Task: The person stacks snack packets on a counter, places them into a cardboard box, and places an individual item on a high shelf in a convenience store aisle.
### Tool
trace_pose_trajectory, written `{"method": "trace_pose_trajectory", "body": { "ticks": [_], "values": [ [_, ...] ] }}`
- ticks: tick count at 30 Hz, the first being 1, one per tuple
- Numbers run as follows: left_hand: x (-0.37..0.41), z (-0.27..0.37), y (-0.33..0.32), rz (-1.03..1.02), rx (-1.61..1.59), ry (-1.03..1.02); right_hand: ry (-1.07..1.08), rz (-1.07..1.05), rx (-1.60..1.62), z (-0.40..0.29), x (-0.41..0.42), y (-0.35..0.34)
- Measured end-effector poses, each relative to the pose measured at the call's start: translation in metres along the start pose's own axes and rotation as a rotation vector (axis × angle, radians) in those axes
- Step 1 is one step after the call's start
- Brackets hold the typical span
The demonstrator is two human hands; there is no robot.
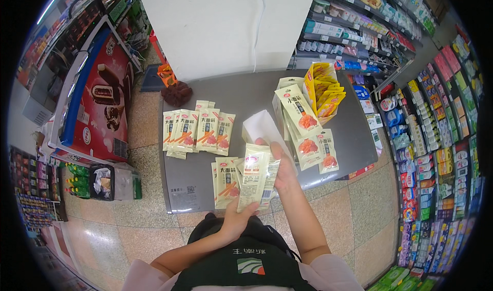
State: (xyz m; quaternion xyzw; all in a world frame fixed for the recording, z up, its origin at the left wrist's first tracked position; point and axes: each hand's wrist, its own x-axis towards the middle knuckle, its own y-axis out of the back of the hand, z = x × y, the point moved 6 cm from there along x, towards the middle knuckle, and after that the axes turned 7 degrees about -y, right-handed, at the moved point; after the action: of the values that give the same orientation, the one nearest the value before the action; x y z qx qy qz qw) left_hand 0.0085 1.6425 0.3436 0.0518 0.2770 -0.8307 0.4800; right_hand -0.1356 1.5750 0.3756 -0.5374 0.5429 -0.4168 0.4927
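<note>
Close to my body, both hands hold a small stack of cream snack packets (254, 175) with their printed backs facing up. My left hand (238, 217) pinches the lower end, and my right hand (284, 167) grips the upper right side. Behind them an open white carton (262, 127) lies on the grey table (227, 88). Beneath and left of the held stack are more packets (225, 183), front side up. A larger group of the same packets (196, 131) lies overlapped farther left. Right of the carton, similar packets (300, 110) lean on and spill from a display box.
A yellow display box (323, 94) full of yellow packets stands at the back right. A dark reddish-brown bundle (176, 93) sits at the back left corner, against a white pillar (223, 25). An ice cream freezer (104, 94) stands left; stocked shelves (431, 148) line the right.
</note>
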Motion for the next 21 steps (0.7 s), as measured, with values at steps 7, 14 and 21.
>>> {"method": "trace_pose_trajectory", "body": {
  "ticks": [7, 14, 21],
  "values": [
    [0.0, 0.0, 0.004, 0.047, -0.049, -0.019, 0.009, 0.157, -0.211, 0.004, 0.005, -0.001],
    [0.029, 0.048, 0.073, 0.412, 0.502, -0.398, 0.068, 0.501, -0.951, 0.015, -0.005, 0.021],
    [0.105, 0.122, 0.157, 0.644, 1.303, -0.851, 0.112, 0.574, -1.123, 0.003, -0.038, 0.035]
  ]
}}
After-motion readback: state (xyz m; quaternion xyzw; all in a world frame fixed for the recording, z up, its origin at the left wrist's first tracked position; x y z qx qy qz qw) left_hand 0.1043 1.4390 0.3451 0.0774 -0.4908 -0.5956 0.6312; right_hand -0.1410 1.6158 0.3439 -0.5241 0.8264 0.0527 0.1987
